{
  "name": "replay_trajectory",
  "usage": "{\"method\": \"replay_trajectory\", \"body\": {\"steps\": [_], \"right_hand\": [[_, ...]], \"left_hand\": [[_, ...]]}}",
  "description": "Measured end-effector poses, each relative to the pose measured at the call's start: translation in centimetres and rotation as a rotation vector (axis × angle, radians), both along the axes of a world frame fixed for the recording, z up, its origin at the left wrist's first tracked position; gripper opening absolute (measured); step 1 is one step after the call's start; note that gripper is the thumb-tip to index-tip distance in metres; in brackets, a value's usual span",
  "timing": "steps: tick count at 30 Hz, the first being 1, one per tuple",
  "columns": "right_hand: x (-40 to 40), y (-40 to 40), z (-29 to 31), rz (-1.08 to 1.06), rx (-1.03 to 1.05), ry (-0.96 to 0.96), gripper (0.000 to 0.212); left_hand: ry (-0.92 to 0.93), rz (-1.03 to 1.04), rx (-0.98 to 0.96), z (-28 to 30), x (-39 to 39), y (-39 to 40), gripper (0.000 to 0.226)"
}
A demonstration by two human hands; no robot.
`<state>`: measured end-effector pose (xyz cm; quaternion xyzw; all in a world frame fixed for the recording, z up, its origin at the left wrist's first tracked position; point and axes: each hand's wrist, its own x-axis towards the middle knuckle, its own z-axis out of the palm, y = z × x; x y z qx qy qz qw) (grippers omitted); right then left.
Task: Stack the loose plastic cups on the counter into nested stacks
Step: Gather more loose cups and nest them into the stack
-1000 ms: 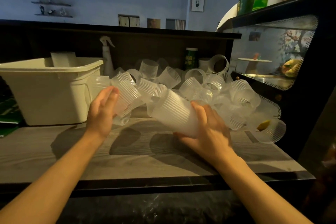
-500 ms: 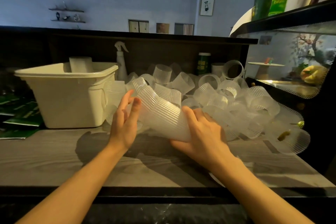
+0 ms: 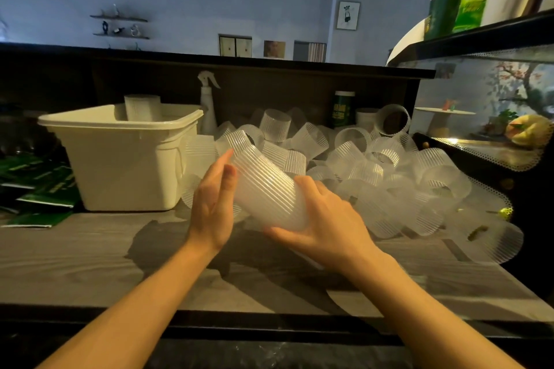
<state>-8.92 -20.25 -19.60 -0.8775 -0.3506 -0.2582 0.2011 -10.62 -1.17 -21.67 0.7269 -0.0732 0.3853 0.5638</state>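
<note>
A nested stack of ribbed translucent cups (image 3: 266, 189) lies tilted above the grey counter (image 3: 90, 255), its open end pointing up and left. My right hand (image 3: 323, 228) grips its lower end from the right and below. The fingers of my left hand (image 3: 214, 204) are straight and press against the stack's left side. Behind and to the right, a big pile of loose cups (image 3: 374, 171) of the same kind covers the back of the counter. Another short stack of cups (image 3: 142, 106) stands upright inside the cream tub.
A cream plastic tub (image 3: 120, 165) stands at the left, green packets (image 3: 36, 186) beside it. A spray bottle (image 3: 207, 105) and a green can (image 3: 343, 109) stand against the dark back wall. A glass display case (image 3: 485, 135) closes off the right side.
My left hand has moved right from the loose cups and now presses on the stack. The right hand has kept its hold on the stack, which now points more steeply up-left.
</note>
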Motion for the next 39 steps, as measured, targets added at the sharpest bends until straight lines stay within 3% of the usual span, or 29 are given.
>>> {"method": "replay_trajectory", "body": {"steps": [4, 8, 10, 14, 19, 22, 24, 26, 33, 39], "right_hand": [[1.1, 0.3, -0.7, 0.013, 0.083, 0.013, 0.081], [2.3, -0.1, -2.3, -0.026, 0.224, -0.021, 0.086], [2.6, -0.7, -2.6, -0.047, 0.248, -0.065, 0.088], [2.4, -1.4, -2.6, -0.065, 0.252, -0.072, 0.087], [2.3, -1.7, -2.7, -0.090, 0.254, -0.057, 0.086], [2.3, -1.8, -2.8, -0.094, 0.251, -0.049, 0.088], [2.2, -1.8, -2.7, -0.095, 0.262, -0.046, 0.089], [2.2, -2.0, -2.7, -0.101, 0.270, -0.039, 0.088], [2.5, -2.4, -2.6, -0.127, 0.204, -0.070, 0.090], [2.4, -2.3, -2.4, -0.120, 0.032, -0.130, 0.089]], "left_hand": [[0.033, -0.032, 0.096, 0.2, -0.4, 0.1, 0.089], [0.016, 0.395, 0.105, 0.5, 0.4, 2.0, 0.059], [0.163, 0.493, 0.356, 0.2, 0.5, 3.3, 0.057], [0.493, 0.385, 0.917, -1.1, 0.6, 3.4, 0.083], [0.413, 0.632, 1.138, -0.7, 1.6, 3.6, 0.076], [0.245, 0.636, 1.041, -0.9, 1.5, 3.8, 0.065], [0.147, 0.574, 0.852, -1.0, 1.3, 3.4, 0.069], [0.136, 0.475, 0.624, -0.9, 1.0, 3.0, 0.074], [0.071, 0.321, 0.133, 0.0, -0.1, 2.9, 0.080], [0.002, 0.223, 0.131, 0.5, -0.5, 3.0, 0.050]]}}
